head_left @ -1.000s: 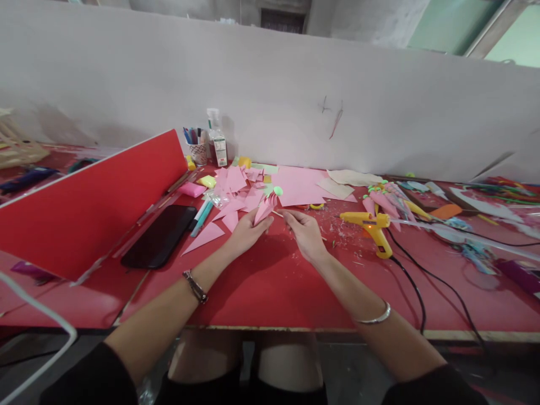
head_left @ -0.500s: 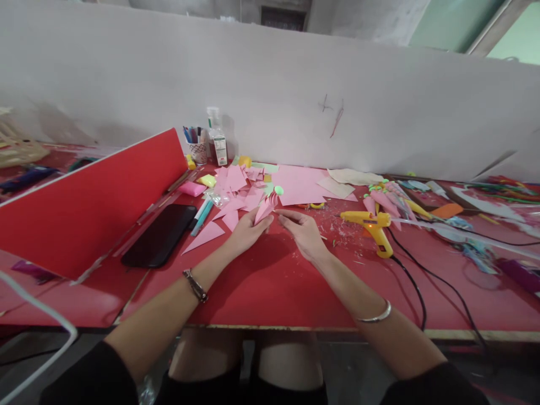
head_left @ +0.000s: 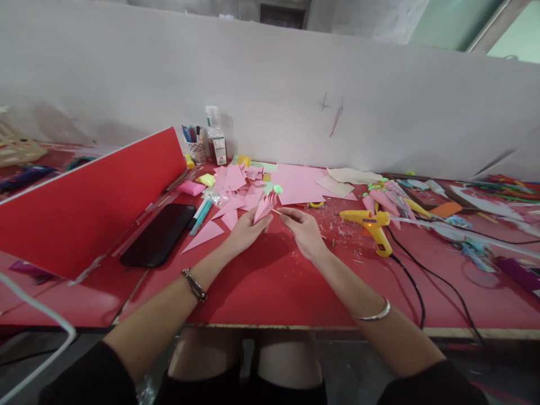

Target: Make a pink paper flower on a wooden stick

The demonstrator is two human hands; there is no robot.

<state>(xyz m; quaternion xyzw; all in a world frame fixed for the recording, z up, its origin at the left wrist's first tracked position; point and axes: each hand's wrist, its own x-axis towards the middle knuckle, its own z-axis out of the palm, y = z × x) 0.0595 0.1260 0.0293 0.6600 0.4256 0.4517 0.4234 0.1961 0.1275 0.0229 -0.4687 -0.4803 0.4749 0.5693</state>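
Note:
My left hand is closed around a pink paper cone, which tilts up and to the right, with darker wavy stripes and a green tip at its upper end. A thin wooden stick is pinched in my right hand, its end close beside the cone; whether it touches the paper I cannot tell. Pink paper scraps lie just behind my left hand. To the right of my right hand, a yellow glue gun rests on the red table with a small orange light on.
A black phone and markers lie on the left, beside a standing red board. Several finished-looking pink cones are piled at the right. The glue gun's black cord runs over the front edge. A bottle stands by the wall.
The stick in my right hand now shows more plainly beside the cone, and my right fingers have shifted slightly. My left hand keeps its hold on the cone.

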